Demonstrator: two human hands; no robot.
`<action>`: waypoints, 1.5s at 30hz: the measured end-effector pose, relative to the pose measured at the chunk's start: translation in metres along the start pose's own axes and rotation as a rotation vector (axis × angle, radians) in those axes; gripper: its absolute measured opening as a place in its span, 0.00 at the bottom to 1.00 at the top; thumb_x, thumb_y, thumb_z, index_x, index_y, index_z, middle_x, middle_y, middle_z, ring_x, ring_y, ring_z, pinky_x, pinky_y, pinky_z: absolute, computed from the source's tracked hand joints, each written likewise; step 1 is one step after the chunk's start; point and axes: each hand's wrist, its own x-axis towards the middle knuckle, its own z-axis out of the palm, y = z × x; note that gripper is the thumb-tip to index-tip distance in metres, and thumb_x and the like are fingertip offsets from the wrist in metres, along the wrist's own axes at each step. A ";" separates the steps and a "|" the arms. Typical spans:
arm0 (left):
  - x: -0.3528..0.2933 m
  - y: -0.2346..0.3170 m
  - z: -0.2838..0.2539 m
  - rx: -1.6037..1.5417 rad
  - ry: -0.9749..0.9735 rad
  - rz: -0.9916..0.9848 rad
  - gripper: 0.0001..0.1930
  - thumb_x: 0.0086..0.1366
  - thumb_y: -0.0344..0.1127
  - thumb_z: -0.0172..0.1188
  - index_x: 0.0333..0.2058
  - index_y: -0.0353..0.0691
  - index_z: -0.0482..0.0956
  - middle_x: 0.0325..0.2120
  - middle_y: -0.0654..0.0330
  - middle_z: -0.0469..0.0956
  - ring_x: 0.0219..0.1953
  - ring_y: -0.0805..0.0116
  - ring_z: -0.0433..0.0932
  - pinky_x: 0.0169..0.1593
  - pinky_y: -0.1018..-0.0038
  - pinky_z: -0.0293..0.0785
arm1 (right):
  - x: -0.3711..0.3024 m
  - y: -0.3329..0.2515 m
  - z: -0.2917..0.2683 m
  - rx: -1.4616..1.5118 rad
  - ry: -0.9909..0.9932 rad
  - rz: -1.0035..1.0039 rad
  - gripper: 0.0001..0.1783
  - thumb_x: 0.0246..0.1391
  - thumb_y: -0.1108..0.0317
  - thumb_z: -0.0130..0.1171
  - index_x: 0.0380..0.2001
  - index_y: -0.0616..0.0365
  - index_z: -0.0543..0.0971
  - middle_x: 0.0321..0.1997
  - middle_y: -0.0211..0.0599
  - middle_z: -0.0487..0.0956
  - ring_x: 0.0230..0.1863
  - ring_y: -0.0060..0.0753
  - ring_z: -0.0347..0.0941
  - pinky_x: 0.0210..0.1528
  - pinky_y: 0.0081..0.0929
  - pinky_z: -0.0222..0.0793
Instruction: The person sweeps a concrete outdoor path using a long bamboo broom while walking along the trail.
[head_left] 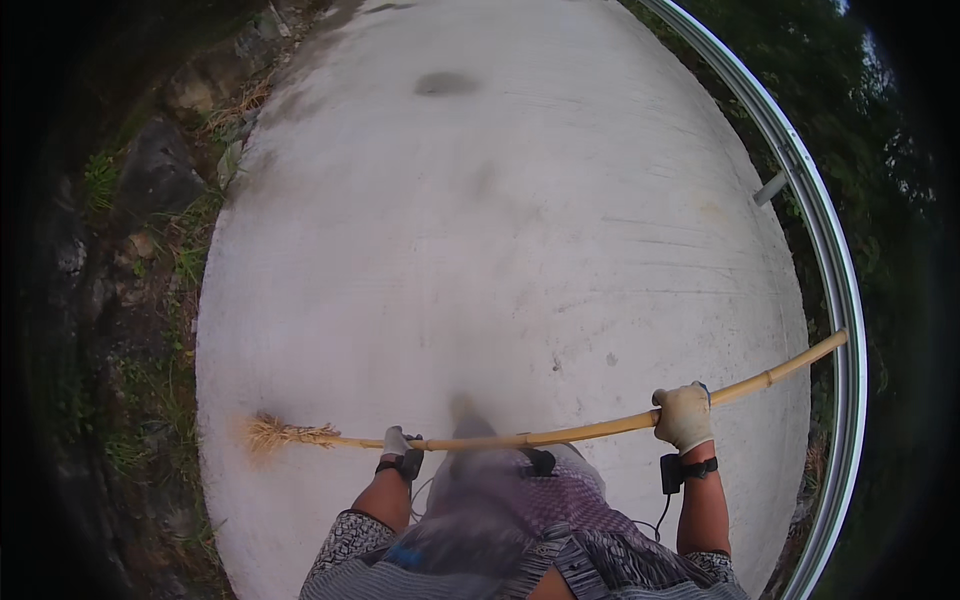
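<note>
A broom with a long yellow bamboo handle lies crosswise in front of my body. Its frayed straw head is at the left, slightly blurred, over the pale concrete. My left hand, in a light glove, is closed round the handle not far from the bristles. Further up the handle, my right hand, also gloved, grips it from above. The handle's far end reaches the metal guardrail at the right in this view; whether it touches the rail I cannot tell.
A pale concrete road stretches ahead, with a dark patch farther up. Rocks and grass border its left edge. A curved metal guardrail runs along the right, with dark foliage beyond. Dark boxes with cables are strapped at my wrists.
</note>
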 end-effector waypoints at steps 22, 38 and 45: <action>-0.012 0.140 0.297 -0.106 -0.070 0.166 0.10 0.65 0.39 0.50 0.25 0.45 0.62 0.15 0.65 0.61 0.16 0.70 0.62 0.32 0.62 0.74 | 0.262 0.038 -0.008 0.074 0.023 0.011 0.08 0.37 0.66 0.60 0.27 0.44 0.80 0.20 0.34 0.79 0.26 0.41 0.76 0.39 0.37 0.65; 0.021 0.057 0.218 0.051 0.121 0.464 0.12 0.61 0.42 0.50 0.24 0.42 0.62 0.21 0.61 0.62 0.27 0.62 0.66 0.41 0.62 0.73 | 0.548 0.003 -0.170 -0.154 0.033 -0.589 0.10 0.35 0.65 0.63 0.27 0.45 0.81 0.21 0.33 0.79 0.28 0.38 0.77 0.41 0.35 0.65; 0.050 0.095 0.251 0.143 0.077 0.402 0.11 0.56 0.37 0.55 0.28 0.38 0.64 0.23 0.60 0.69 0.32 0.65 0.72 0.40 0.67 0.73 | 0.624 -0.073 -0.240 -0.216 0.128 -0.670 0.10 0.34 0.64 0.65 0.27 0.45 0.81 0.21 0.33 0.79 0.28 0.38 0.77 0.41 0.36 0.65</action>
